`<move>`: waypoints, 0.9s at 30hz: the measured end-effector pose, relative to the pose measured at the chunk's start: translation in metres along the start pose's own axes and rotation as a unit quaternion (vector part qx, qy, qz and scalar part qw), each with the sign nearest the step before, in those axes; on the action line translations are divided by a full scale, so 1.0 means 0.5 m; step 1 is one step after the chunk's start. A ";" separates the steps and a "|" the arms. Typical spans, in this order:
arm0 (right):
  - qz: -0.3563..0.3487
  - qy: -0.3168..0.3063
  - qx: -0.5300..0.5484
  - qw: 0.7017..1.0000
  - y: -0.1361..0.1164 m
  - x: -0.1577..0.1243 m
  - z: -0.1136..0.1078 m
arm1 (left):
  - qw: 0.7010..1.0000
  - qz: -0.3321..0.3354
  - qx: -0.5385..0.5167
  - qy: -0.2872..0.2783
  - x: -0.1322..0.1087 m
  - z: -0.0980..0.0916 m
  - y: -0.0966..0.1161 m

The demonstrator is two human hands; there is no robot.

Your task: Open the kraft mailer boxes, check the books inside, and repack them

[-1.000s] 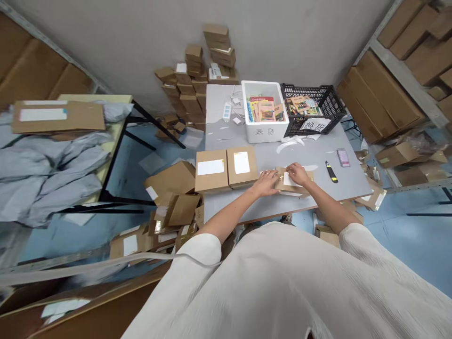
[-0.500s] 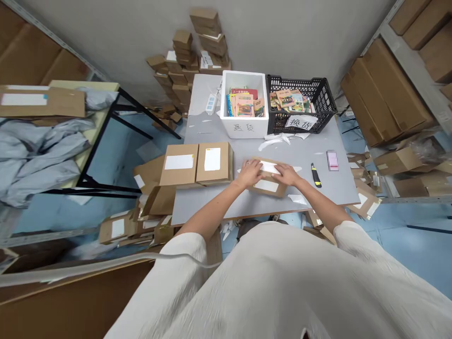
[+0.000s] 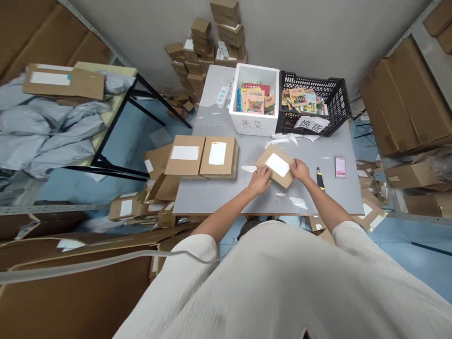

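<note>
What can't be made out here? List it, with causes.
Head view: print on the label of the box, too small.
Head view: inside of that box, hidden by its own walls.
Head view: the box's right corner, hidden by the right hand.
Head view: screen details on the phone, blurred.
Head view: whatever lies beneath the books in the crate, hidden by them.

Both arms slant forward and inward, left hand palm down, right hand curled.
</note>
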State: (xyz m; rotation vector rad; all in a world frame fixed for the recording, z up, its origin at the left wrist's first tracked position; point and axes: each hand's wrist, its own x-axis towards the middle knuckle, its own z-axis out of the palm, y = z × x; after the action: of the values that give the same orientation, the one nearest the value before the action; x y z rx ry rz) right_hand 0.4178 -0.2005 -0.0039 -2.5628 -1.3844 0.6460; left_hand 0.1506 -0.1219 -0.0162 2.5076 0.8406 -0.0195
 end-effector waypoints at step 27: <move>-0.030 -0.042 0.210 0.976 -0.243 0.007 0.170 | 0.999 -0.028 0.025 -0.001 -0.085 -0.071 -0.209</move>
State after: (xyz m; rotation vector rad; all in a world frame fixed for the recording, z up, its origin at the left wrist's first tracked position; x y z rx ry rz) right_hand 0.2895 -0.1351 -0.0404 -2.1754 -1.1899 0.9329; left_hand 0.0515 -0.0575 -0.0246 2.5285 0.9204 -0.0621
